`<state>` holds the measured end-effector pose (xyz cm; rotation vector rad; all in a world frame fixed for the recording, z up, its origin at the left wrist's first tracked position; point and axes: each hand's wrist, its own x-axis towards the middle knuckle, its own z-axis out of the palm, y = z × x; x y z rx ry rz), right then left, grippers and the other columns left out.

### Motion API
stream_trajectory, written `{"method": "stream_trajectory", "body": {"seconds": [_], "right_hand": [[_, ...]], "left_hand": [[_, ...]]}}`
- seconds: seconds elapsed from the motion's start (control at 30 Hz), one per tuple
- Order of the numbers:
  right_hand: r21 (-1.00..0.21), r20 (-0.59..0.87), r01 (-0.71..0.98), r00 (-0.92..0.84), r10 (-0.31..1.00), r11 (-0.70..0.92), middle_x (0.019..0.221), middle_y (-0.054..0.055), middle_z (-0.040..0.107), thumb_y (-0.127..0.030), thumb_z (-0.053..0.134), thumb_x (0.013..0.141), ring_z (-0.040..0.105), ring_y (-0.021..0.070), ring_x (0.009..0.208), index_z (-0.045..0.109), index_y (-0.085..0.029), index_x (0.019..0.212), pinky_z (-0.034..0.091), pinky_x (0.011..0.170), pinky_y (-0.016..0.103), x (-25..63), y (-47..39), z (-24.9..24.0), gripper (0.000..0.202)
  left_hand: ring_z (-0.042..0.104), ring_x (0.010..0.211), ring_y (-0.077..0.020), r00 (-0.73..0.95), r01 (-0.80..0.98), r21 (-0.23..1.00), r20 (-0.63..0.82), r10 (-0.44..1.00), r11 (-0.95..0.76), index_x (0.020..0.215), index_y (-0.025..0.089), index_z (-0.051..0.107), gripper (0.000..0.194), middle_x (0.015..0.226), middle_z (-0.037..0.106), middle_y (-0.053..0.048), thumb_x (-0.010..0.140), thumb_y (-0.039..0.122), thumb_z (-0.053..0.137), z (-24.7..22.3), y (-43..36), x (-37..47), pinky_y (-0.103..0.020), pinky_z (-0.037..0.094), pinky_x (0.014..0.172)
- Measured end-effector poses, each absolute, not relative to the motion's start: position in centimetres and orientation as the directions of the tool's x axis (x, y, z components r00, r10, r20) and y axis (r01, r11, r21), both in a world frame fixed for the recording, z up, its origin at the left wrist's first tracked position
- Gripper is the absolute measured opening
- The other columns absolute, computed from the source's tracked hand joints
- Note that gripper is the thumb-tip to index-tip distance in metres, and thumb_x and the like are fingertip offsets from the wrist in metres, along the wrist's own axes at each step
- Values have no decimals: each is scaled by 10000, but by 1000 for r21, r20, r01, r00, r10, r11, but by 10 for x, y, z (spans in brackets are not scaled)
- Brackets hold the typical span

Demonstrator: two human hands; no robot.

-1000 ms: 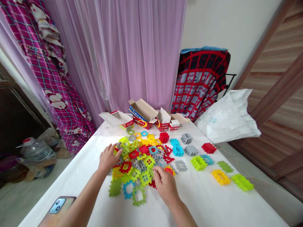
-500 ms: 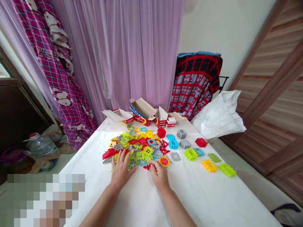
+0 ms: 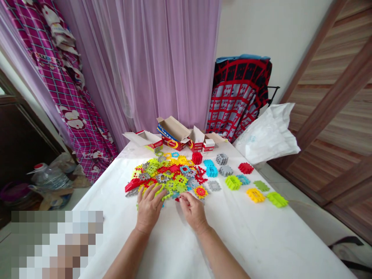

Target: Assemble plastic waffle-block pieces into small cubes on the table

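Pile of toothed pieces [image 3: 167, 178], centre of frame: left hand [image 3: 149, 205] spread over its near edge, best pressed lightly; right hand [image 3: 193, 211] apart, fingers curled at red piece [image 3: 177, 199], hold unclear, best pinching one edge.

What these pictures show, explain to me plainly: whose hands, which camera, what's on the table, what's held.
There is no machine: these are a person's bare hands, seen by a camera worn on the head, looking forward and down. On the white table lies a pile of colourful toothed pieces, with more pieces to the right and open boxes behind. The left hand is palm down, fingers spread, over the pile's near edge. The right hand has its fingertips at a red piece; whether it grips it, I can't tell.
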<state>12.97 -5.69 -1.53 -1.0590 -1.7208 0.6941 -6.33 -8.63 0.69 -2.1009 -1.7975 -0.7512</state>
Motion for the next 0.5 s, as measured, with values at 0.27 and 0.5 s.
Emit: {"method": "stream_trajectory", "body": {"seconds": [0.27, 0.5], "right_hand": [[-990, 126, -72, -88, 988, 119, 599, -19, 617, -515, 624, 759, 559, 109, 480, 649, -177, 868, 481, 482, 229, 119, -58, -11, 356], [-979, 62, -192, -2, 998, 61, 654, 9, 665, -472, 712, 664, 570, 112, 512, 660, -175, 823, 496, 494, 238, 128, -52, -5, 341]], "left_hand": [[616, 1046, -214, 252, 938, 53, 578, 776, -344, 1183, 413, 640, 368, 1087, 721, -5, 911, 202, 511, 11, -91, -51, -419, 338, 1005], [626, 1001, -231, -51, 908, 356, 619, 784, -222, 1178, 257, 650, 330, 1076, 713, -83, 935, 315, 435, 6, -86, -51, -395, 461, 898]]}}
